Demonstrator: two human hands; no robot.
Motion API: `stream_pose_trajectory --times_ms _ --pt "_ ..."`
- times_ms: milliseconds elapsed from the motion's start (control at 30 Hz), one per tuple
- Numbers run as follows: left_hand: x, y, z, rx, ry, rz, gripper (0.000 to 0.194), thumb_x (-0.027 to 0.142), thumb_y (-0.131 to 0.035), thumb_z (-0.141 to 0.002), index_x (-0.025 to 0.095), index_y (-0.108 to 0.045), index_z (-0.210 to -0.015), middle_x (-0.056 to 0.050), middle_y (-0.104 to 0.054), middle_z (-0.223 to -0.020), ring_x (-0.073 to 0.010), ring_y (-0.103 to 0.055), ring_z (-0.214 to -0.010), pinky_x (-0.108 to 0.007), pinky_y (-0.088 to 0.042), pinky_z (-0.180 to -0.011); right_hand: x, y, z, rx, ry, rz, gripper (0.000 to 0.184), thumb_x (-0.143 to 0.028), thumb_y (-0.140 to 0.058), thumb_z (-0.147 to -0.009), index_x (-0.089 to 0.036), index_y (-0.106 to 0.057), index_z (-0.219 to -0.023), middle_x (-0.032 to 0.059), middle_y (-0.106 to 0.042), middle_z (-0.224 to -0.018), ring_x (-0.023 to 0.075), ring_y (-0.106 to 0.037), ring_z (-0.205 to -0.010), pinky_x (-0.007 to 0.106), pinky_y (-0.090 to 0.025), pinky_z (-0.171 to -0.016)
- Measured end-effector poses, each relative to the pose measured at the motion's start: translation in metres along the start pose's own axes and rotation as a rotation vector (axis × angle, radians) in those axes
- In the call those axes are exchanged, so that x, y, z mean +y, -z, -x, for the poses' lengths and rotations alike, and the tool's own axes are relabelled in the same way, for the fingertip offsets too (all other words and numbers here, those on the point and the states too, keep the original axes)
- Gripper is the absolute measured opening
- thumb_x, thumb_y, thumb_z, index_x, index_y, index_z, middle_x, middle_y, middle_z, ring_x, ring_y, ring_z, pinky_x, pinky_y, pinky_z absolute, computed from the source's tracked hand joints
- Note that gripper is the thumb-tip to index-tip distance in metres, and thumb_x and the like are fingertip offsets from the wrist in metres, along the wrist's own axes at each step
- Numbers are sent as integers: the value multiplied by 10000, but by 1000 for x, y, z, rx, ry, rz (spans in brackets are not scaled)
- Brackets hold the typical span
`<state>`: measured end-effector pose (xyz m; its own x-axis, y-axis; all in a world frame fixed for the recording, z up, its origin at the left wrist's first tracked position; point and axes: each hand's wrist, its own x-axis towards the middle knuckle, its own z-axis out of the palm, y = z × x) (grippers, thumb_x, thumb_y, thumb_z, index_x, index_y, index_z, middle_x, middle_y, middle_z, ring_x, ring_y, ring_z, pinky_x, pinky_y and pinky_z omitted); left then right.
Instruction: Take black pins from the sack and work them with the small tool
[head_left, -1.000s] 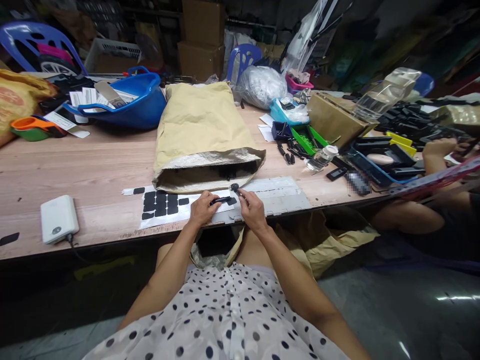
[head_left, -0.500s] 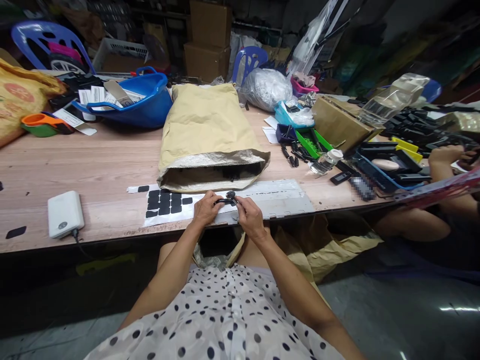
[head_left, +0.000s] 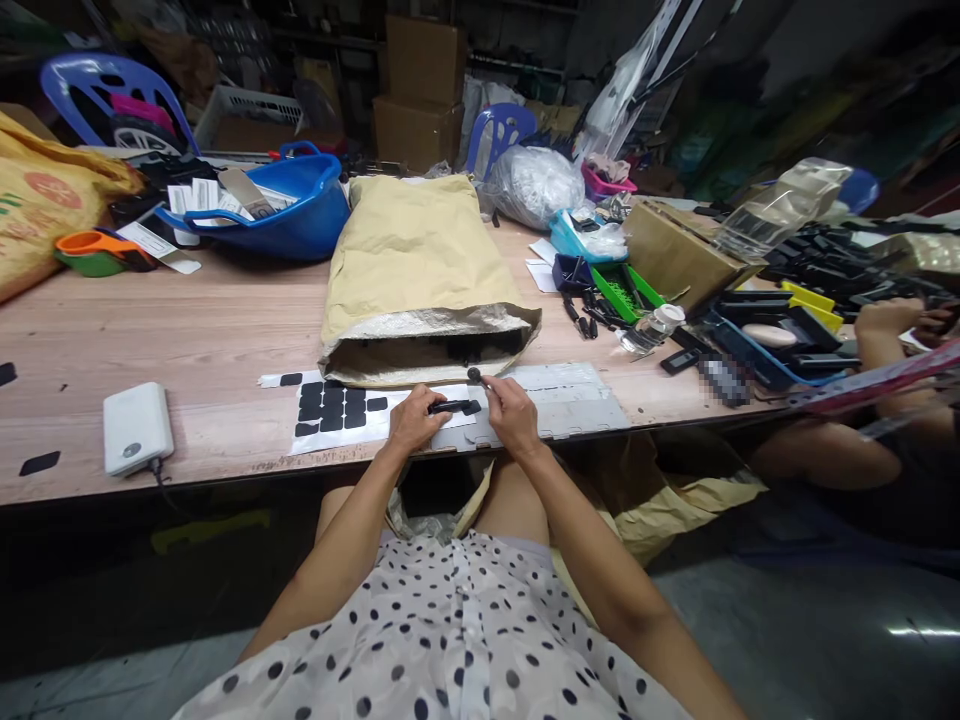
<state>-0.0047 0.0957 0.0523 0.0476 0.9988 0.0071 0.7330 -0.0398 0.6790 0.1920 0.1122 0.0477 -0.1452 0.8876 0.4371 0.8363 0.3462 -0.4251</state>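
My left hand (head_left: 412, 420) is closed on a slim black plastic piece (head_left: 450, 406) that points right, just above the table's front edge. My right hand (head_left: 513, 412) pinches a small tool with a round dark head (head_left: 474, 375) and a thin stem. The round head is at the lip of the open kraft paper bag (head_left: 420, 240), whose mouth faces me with dark contents inside. Under and left of my hands lies a white backing sheet (head_left: 356, 440) with rows of black rounded stickers (head_left: 331, 407). A grey flat board (head_left: 570, 395) extends to the right.
A white power bank (head_left: 137, 428) with a cable sits at left. Behind it are a blue basin (head_left: 300, 215) of small boxes and orange scissors-like handles (head_left: 82, 242). At right are a green tray (head_left: 622, 290), a bottle (head_left: 652, 330) and a co-worker's hand (head_left: 889, 318).
My hands have drawn apart. The right one has carried the round-headed tool slightly up and right, away from the slim black piece, which stays in my left hand. The view has shifted slightly.
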Motion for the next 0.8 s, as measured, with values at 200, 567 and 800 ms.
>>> stream_pose_trajectory --times_ms 200,567,800 --pt "-2 1 -1 12 -11 -11 157 260 -672 -793 279 -724 -939 19 -673 -998 -161 -624 -786 -278 -487 -741 33 -6 -16 -36 -61 229 342 -94 -507 -885 -218 -731 -1112 82 -651 -927 233 -540 -890 321 -428 -792" --pt "-4 6 1 14 -22 35 183 192 -624 -753 276 -646 -914 30 -669 -985 -173 -622 -825 -287 -488 -765 33 -18 -9 -29 -62 334 326 -134 -505 -904 -218 -693 -1157 94 -608 -966 247 -481 -907 334 -367 -756" --pt "1 6 42 -6 -242 128 132 203 -580 -781 244 -614 -901 2 -663 -910 -167 -624 -785 -291 -521 -764 32 -18 -10 -40 -63 333 322 -138 -518 -894 -214 -687 -1157 91 -612 -961 247 -480 -906 330 -370 -762"
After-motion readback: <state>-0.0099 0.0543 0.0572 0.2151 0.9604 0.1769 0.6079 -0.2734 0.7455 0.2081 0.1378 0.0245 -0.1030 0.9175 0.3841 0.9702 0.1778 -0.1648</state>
